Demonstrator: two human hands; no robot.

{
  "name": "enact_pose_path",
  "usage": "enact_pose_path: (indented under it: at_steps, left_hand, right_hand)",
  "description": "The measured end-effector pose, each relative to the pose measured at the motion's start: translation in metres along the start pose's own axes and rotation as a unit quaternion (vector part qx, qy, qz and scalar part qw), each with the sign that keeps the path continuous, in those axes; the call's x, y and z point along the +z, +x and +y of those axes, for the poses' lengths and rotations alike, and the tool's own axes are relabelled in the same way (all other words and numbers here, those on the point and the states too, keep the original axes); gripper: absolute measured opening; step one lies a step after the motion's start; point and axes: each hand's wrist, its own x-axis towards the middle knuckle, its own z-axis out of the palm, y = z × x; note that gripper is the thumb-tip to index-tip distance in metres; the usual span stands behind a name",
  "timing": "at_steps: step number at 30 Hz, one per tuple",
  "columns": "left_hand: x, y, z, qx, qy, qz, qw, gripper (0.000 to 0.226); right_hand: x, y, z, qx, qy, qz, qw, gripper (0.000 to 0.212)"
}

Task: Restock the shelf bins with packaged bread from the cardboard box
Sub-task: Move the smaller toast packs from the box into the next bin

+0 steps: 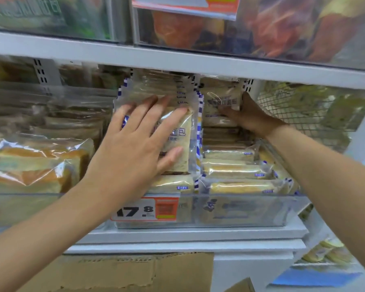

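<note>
My left hand [135,144] presses flat, fingers spread, on a bread packet [177,131] standing upright in the clear bin [240,209], label facing me. My right hand [249,116] grips a second packet [221,106], also upright, at the bin's back.

Hidden parts near the price label [154,209]
The left forearm [72,207] covers its upper left corner; below it the cardboard box [118,272] runs off the bottom edge; far above, packets [198,32] are blurred.

Above cardboard box [114,272], bin [240,211] holds bread packs [236,171].
</note>
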Motion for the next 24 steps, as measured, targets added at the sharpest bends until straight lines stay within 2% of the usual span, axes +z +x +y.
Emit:
enact_pose_path:
  at_steps: [1,3,6,8,11,14,22,24]
  left_hand:
    - [0.0,0.0,0.0,0.0,-0.001,0.0,1.0,0.059]
    - [0.0,0.0,0.0,0.0,-0.001,0.0,1.0,0.059]
    - [0.0,-0.001,0.0,0.003,0.001,0.005,1.0,0.059]
    - [0.0,-0.001,0.0,0.003,-0.001,0.006,1.0,0.059]
    - [0.0,-0.001,0.0,0.003,-0.002,0.007,1.0,0.059]
    - [0.0,-0.001,0.0,0.005,-0.001,0.008,1.0,0.059]
    - [0.001,-0.002,0.0,0.006,-0.008,0.02,1.0,0.059]
    - [0.001,-0.002,0.0,0.006,-0.007,0.02,1.0,0.058]
  right_hand:
    - [-0.002,-0.002,0.0,0.011,0.016,-0.018,1.0,0.057]
    - [-0.008,0.001,0.001,0.03,0.11,-0.001,0.994,0.048]
    - [-0.013,0.007,-0.006,0.055,0.188,0.053,0.979,0.059]
    - [-0.014,0.013,-0.011,0.064,0.201,0.082,0.974,0.055]
    - [-0.008,0.012,-0.011,0.064,0.141,0.067,0.986,0.045]
    - [0.0,0.011,0.001,0.07,0.018,0.065,0.995,0.056]
    - [0.007,0.01,-0.01,0.026,-0.124,0.185,0.974,0.054]
    - [0.009,0.009,-0.014,0.028,-0.121,0.225,0.966,0.053]
